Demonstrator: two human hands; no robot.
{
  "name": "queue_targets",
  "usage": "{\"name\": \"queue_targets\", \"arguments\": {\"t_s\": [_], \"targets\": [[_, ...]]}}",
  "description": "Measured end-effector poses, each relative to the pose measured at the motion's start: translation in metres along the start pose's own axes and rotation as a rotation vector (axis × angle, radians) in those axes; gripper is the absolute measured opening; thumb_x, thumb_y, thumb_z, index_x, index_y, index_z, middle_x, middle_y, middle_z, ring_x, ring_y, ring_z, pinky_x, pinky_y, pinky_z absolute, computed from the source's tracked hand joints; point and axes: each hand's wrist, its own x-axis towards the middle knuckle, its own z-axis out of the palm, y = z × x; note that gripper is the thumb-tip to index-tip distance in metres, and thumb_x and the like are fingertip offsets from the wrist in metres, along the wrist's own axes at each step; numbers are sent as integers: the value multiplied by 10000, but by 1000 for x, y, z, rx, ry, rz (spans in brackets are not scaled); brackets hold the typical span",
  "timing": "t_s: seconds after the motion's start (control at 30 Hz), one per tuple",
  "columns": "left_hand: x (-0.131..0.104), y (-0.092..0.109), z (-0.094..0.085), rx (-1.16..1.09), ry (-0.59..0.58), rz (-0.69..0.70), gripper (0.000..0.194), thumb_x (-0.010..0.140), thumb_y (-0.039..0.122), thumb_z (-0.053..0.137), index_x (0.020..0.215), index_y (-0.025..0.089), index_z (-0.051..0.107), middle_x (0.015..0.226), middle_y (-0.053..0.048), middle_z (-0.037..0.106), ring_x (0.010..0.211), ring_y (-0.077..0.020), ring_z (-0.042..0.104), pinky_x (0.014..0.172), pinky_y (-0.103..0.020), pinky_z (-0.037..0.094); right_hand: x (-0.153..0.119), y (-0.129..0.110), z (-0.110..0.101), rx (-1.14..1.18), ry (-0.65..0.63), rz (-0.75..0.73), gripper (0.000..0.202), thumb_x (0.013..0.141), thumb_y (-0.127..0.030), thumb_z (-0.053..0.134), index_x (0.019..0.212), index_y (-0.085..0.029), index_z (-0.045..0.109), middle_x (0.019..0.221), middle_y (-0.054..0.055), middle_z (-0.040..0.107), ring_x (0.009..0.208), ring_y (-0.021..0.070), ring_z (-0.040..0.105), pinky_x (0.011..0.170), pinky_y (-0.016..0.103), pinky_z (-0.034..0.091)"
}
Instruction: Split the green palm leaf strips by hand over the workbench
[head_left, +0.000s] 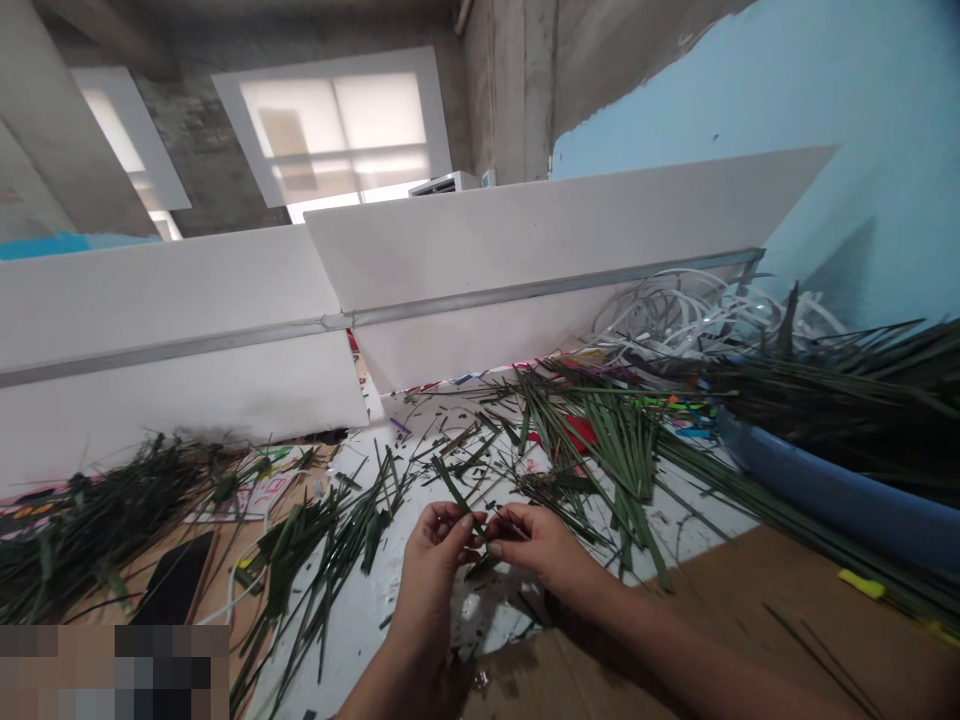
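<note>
Both of my hands are close together over the white work surface, pinching one green leaf strip (pixel 452 484). My left hand (pixel 444 542) has thumb and fingers closed on the strip, whose upper end sticks out up and to the left. Beside it, my right hand (pixel 525 540) is closed on the same strip near its lower part. A small piece of leaf hangs below the fingers, partly hidden. Cut green leaves (pixel 626 450) lie in a bundle beyond my right hand, and another bundle (pixel 337 550) lies to the left.
At the right stands a blue tub (pixel 825 480) heaped with long dark leaves. White strips (pixel 675 310) lie coiled behind it. A dark phone (pixel 176 580) and a white cable (pixel 234 600) are at the left. White panels (pixel 525 230) border the far side; brown cardboard (pixel 720 610) covers the near right.
</note>
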Motion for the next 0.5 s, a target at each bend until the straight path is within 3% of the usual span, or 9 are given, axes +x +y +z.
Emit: {"name": "queue_targets", "arguments": {"t_s": [0.1,0.23,0.37,0.5], "targets": [[-1,3,-1,31,-73,-15,310,697,329,805,862,174,594,938,-52,706,744,-137,623,616,-230,458,-3,-9,-8,-277,37,-104,21,737,-192,615,749,-177,607,703,-10,564,679,155,499,629,262,356],[1,13,-8,42,-131,-112,319,726,382,770,940,169,668,1111,-74,672,828,-153,626,643,-236,455,-8,-26,-22,-809,118,-426,226,765,-45,490,863,-194,629,862,27,610,766,172,536,683,274,361],[1,18,-17,60,-226,-289,496,797,619,625,956,153,688,902,-75,695,672,-137,592,575,-232,393,-8,-31,-33,-1095,166,-638,264,830,-32,486,946,-214,638,955,45,649,791,173,566,715,269,377],[0,13,-18,210,-364,-280,497,778,622,653,864,134,696,697,-44,657,558,-113,497,528,-226,308,-6,-27,-35,-1174,184,-717,266,846,-20,482,928,-218,639,957,39,662,780,166,577,719,264,390]]}}
